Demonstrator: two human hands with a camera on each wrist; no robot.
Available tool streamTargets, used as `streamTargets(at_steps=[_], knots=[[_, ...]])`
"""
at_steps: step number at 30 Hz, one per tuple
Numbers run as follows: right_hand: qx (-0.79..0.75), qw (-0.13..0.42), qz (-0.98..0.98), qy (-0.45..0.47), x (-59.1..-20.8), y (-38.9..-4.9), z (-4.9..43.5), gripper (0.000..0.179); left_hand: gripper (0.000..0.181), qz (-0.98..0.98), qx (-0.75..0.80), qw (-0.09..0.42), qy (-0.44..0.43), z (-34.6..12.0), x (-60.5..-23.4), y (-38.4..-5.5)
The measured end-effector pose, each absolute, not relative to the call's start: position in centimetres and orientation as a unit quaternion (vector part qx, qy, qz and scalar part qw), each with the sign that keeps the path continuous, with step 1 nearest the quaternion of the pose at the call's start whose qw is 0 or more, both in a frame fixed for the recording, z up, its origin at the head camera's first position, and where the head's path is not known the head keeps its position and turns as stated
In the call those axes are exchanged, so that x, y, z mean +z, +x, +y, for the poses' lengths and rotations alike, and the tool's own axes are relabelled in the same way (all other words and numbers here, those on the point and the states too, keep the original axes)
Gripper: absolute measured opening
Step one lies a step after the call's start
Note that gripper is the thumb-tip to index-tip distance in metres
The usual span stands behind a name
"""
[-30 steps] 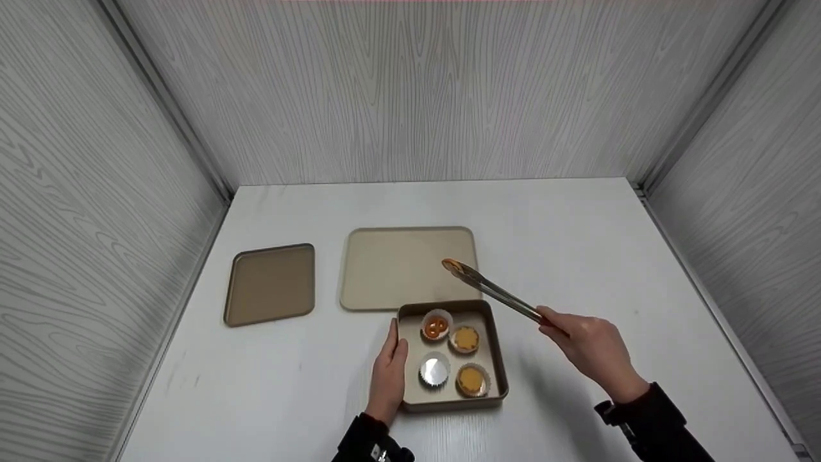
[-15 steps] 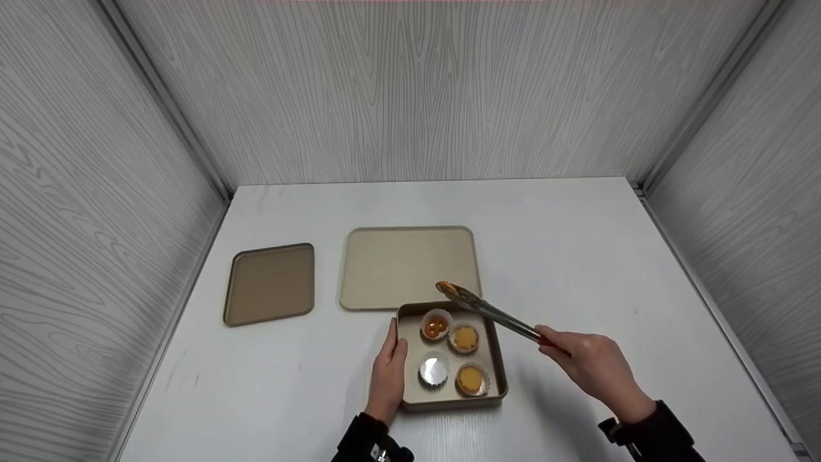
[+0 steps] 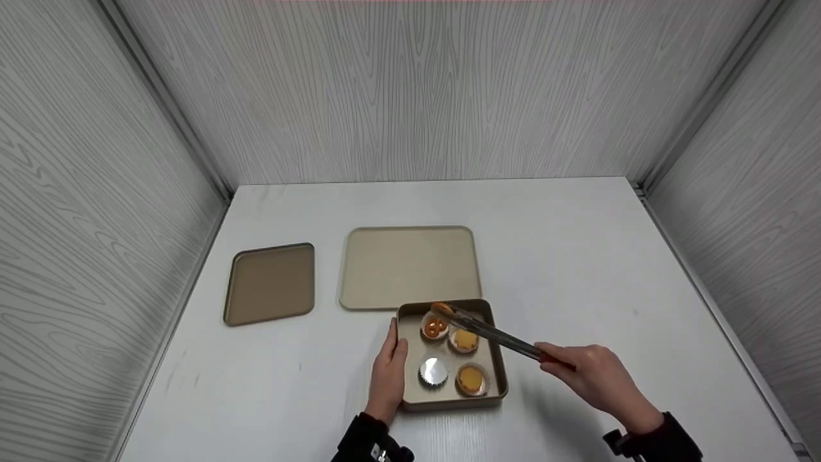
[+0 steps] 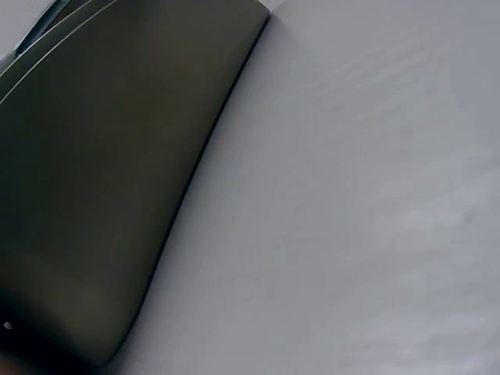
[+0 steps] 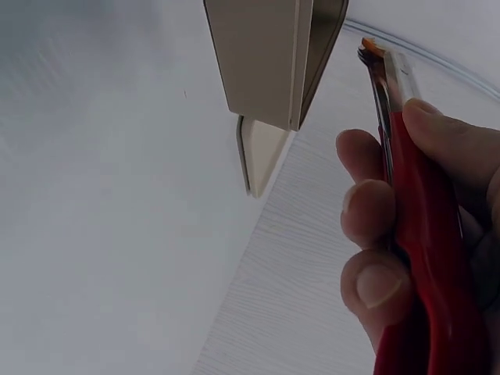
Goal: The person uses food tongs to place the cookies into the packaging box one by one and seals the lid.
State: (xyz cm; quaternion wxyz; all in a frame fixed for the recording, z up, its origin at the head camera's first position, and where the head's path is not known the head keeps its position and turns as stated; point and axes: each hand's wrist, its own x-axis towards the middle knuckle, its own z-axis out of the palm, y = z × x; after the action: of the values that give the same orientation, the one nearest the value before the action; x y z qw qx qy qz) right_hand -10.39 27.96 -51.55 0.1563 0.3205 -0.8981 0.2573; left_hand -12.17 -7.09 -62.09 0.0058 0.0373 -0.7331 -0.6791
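In the head view, my right hand [image 3: 593, 378] grips red-handled tongs [image 3: 500, 335], which reach over a square baking pan [image 3: 452, 405]. A small orange-brown piece [image 3: 440, 307] sits at the tongs' tips, above the pan's far part. My left hand [image 3: 387, 378] rests along the pan's left wall with its fingers straight. Inside the pan stand a cup with a brown pretzel-like topping [image 3: 435, 328], two yellow-topped tarts, one far [image 3: 465, 341] and one near [image 3: 471, 380], and a shiny silver cup [image 3: 433, 372]. The right wrist view shows fingers curled round the red handles [image 5: 430, 234].
A beige flat tray [image 3: 410, 266] lies behind the pan, close to its far edge. Further left is a smaller brown tray [image 3: 270, 283]. Wood-grain panels [image 3: 410, 90] enclose the white table [image 3: 577, 244] at the back and both sides.
My right hand has lowered the tongs toward me, bringing their tips and the orange-brown piece from above the beige tray to over the pan. My left hand and the pan have stayed put.
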Motion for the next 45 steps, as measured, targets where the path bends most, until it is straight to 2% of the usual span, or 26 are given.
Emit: streamTargets(at_steps=[8,20,27,35,45], knots=[[0.292,0.054,-0.902,0.315,-51.06,-9.87,28.72,0.029,0.056,-0.732,-0.681,0.009,0.035,-7.13,-61.86,-12.22],[0.301,-0.053,-0.892,0.333,-51.08,-9.71,28.80,0.027,0.056,-0.733,-0.680,0.011,0.033,-7.22,-61.86,-12.10],[0.295,-0.089,-0.895,0.323,-51.16,-9.60,28.52,0.027,0.057,-0.725,-0.688,0.006,0.030,-7.36,-61.81,-11.98],[0.289,-0.114,-0.890,0.335,-50.93,-9.77,28.13,0.016,0.056,-0.725,-0.688,0.005,0.030,-7.43,-62.04,-12.09],[0.281,-0.110,-0.888,0.346,-50.91,-9.91,28.00,0.017,0.056,-0.725,-0.689,0.002,0.030,-7.40,-62.20,-12.14]])
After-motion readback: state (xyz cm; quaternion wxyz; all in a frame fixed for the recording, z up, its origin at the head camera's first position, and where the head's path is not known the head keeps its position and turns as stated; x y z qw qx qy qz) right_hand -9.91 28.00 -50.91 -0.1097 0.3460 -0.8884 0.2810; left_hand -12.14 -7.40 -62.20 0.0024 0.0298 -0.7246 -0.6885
